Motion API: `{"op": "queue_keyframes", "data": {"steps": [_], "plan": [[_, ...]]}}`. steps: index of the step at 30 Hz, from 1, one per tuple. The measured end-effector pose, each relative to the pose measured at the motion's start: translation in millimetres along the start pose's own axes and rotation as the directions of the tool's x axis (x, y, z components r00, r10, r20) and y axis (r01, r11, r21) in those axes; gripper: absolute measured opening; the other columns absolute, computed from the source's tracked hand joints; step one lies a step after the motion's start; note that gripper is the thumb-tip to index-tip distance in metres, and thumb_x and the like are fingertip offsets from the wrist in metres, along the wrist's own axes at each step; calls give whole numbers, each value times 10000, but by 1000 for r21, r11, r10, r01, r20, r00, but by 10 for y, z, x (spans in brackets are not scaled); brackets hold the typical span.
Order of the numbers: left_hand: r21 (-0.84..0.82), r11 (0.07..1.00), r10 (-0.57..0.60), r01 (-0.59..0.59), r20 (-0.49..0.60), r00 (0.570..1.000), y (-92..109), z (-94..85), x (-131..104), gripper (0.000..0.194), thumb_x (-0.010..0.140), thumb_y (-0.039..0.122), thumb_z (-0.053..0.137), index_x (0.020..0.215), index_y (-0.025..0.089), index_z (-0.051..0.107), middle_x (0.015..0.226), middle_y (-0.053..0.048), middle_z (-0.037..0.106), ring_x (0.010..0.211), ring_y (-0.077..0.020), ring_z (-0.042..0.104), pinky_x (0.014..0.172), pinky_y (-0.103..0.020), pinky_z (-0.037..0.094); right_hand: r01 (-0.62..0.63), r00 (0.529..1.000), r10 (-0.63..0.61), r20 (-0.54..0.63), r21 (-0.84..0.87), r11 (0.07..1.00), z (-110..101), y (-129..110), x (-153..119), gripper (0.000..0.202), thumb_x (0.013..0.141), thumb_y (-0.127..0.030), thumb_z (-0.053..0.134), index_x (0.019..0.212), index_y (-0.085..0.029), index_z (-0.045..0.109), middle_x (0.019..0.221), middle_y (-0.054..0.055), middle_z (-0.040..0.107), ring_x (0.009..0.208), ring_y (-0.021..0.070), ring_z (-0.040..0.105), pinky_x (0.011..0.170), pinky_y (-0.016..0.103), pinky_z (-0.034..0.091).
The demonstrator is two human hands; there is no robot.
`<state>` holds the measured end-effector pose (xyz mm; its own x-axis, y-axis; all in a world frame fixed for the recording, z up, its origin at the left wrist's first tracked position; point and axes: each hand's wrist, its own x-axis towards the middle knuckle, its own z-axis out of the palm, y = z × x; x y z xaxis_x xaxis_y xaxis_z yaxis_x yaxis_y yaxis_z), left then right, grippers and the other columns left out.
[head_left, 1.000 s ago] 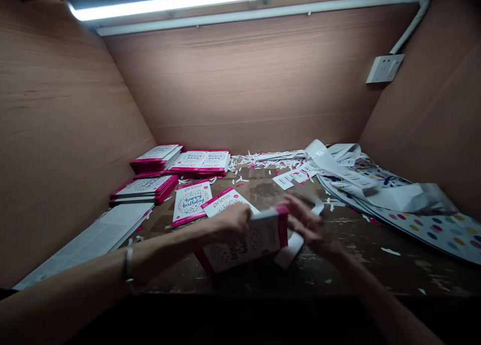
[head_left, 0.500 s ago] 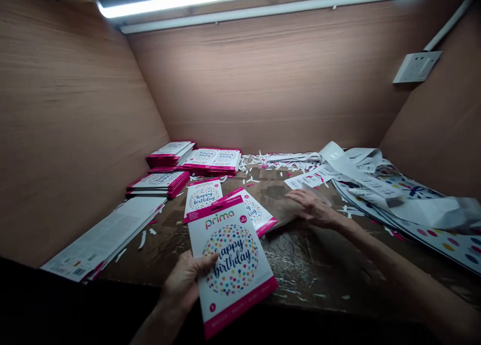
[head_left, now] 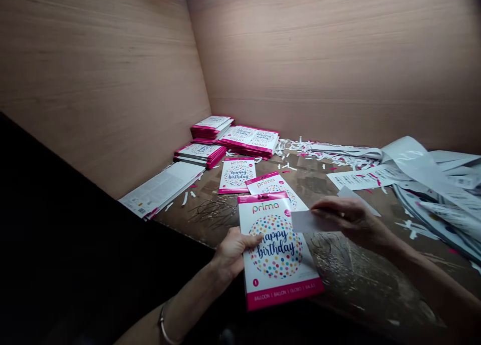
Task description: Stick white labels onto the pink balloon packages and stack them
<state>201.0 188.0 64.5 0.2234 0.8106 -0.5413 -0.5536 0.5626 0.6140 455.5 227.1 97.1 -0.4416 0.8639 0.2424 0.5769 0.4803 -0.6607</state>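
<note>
My left hand (head_left: 235,252) grips the left edge of a white and pink "happy birthday" balloon packet (head_left: 278,280), its thumb on the printed front. Between the thumb and fingers of my right hand (head_left: 343,217) is a small white card (head_left: 306,222), whose left end lies over the packet's upper right edge. Just behind the held packet, a second packet (head_left: 268,183) lies at an angle on the table, partly covered. Another packet (head_left: 237,176) rests flat to its left.
Stacks of packets (head_left: 246,138) stand by the back left corner, near long printed sheets (head_left: 165,185). Paper scraps (head_left: 300,145) litter the brown table (head_left: 218,210). White strips (head_left: 417,159) and a label sheet (head_left: 361,177) lie at the right. Wooden walls rise behind and left.
The view has turned, shifting the scene rightward. My right hand has come from the table to the held packet, now with a white card in its fingers. My left hand still holds the packet.
</note>
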Motion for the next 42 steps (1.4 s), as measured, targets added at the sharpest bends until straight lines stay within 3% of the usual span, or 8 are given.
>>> {"op": "queue_keyframes", "data": {"steps": [3,7,19,22,26,30,35,42], "plan": [[26,1000,5,-5,-2,1000,-1,41,-15,410,507,-6,715,908,-9,630,900,-235,655,751,-340,635,765,-490,493,-13,993,21,116,-63,998,271,-216,124,201,849,-293,469,770,-185,619,716,18,630,614,135,539,556,242,374],[60,998,32,-32,7,999,0,62,-34,440,444,41,768,865,3,647,842,-214,668,698,-322,633,709,-449,505,-14,990,46,132,-234,972,552,-338,206,175,840,-233,460,782,-187,619,759,27,653,680,153,568,606,254,354],[60,997,52,-53,11,999,-30,24,-42,408,477,42,749,875,32,657,838,-191,674,705,-314,635,732,-450,481,33,987,33,157,-398,917,756,-504,210,173,829,-213,451,724,-185,585,707,35,642,644,161,570,557,254,299],[52,997,63,-63,4,998,-31,27,-59,408,477,13,726,879,25,657,854,-191,672,733,-338,634,749,-471,476,61,991,-5,133,-423,904,754,-512,193,193,849,-238,446,715,-187,574,688,26,631,643,167,561,568,273,295],[43,996,78,-79,14,997,15,1,-142,408,504,10,713,906,15,645,892,-205,665,775,-358,628,766,-493,476,71,995,-93,-27,-450,890,569,-399,149,304,898,-372,392,771,-184,594,757,52,643,709,182,557,687,318,322],[25,996,92,-91,-11,996,71,-60,-269,387,523,22,720,901,11,640,910,-213,660,826,-375,617,792,-514,471,36,994,-66,-87,-309,951,369,-170,83,344,909,-398,340,826,-196,606,826,37,665,745,173,558,766,335,334],[18,996,86,-85,-29,996,93,-90,-370,369,524,33,732,882,13,646,918,-214,658,859,-388,609,813,-519,466,-94,985,57,-164,-231,968,401,-37,-24,391,903,-400,304,790,-214,629,777,21,675,656,159,554,640,281,380],[0,996,83,-84,-103,991,107,-89,-436,347,505,21,737,838,43,646,873,-182,674,856,-374,615,827,-514,464,-98,962,-15,-271,-398,912,475,-56,-30,385,903,-399,326,763,-214,633,650,35,645,560,164,503,573,269,335]]}}
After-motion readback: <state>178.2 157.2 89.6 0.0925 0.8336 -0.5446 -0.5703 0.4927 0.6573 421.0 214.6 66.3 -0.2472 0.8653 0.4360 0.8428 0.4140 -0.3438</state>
